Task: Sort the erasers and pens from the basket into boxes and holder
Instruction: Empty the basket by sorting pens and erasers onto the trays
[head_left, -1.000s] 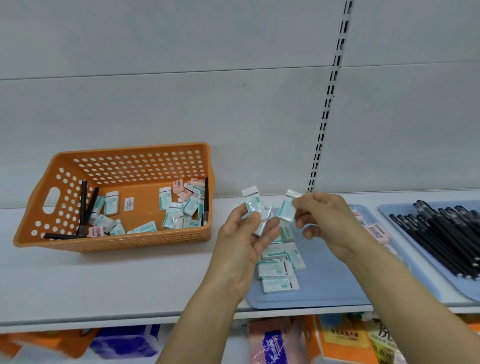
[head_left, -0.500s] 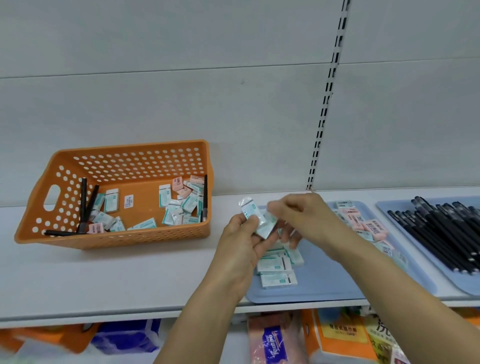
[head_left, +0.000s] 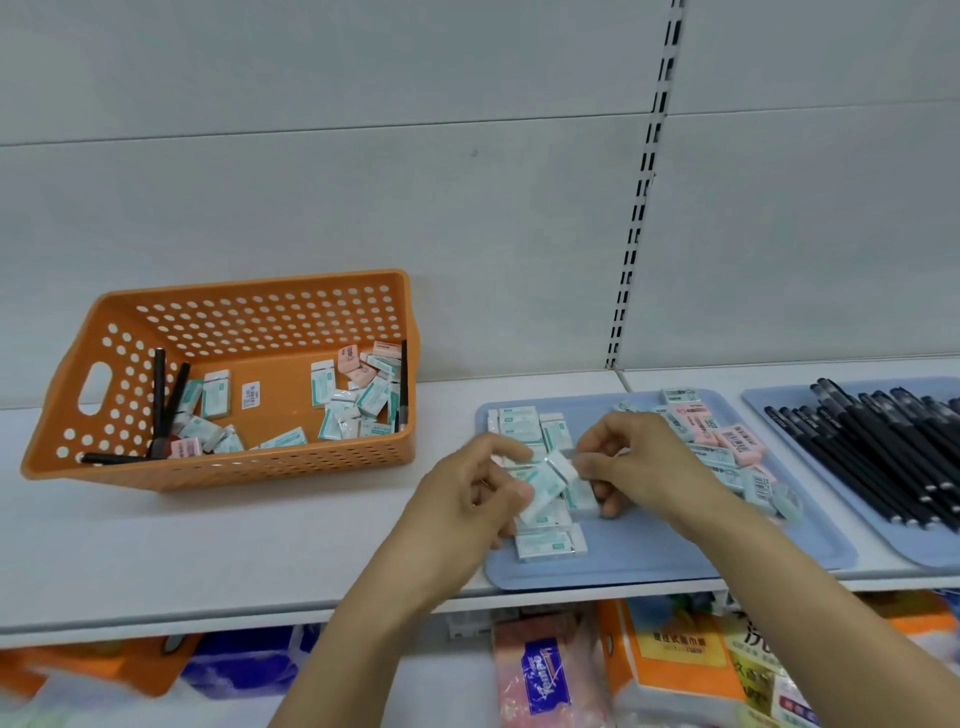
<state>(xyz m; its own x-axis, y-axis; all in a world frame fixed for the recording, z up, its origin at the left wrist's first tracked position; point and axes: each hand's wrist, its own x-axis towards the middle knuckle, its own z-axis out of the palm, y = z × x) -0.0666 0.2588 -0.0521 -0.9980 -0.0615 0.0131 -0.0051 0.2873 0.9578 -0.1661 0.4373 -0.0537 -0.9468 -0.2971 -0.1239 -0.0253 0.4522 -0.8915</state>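
Both hands have descended to the flat blue plastic tray (head_left: 660, 564). Left hand (head_left: 470, 499) pinches a white-and-teal wrapped eraser (head_left: 545, 486), long axis toward right hand (head_left: 636, 462), whose fingers touch its far end.

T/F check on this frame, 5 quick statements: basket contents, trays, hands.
1. The orange basket holds both erasers and black pens. True.
2. The left hand is empty. False: it holds a white-and-green eraser.
3. The black pens on the right lie on the same tray as the erasers. False: they lie on a separate blue tray further right.
4. Pink erasers lie on the right part of the eraser tray. True.
5. The right hand is reaching into the basket. False: it is over the eraser tray, fingers by the held eraser.
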